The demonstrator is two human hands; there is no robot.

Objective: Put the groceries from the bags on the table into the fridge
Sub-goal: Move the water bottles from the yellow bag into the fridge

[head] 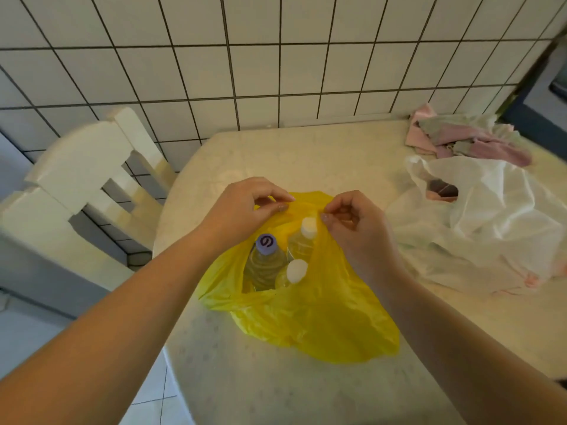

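Head-worn view, steeply down, seemingly close over the table (306,154).

Open yellow bag (313,317), three upright bottles (265,265)

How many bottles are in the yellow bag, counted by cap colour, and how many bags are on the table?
Bottles with a white cap: 2
Bottles with a purple cap: 1
Bags: 2, the yellow bag and the white bag
Total: 5 things, 3 bottles and 2 bags
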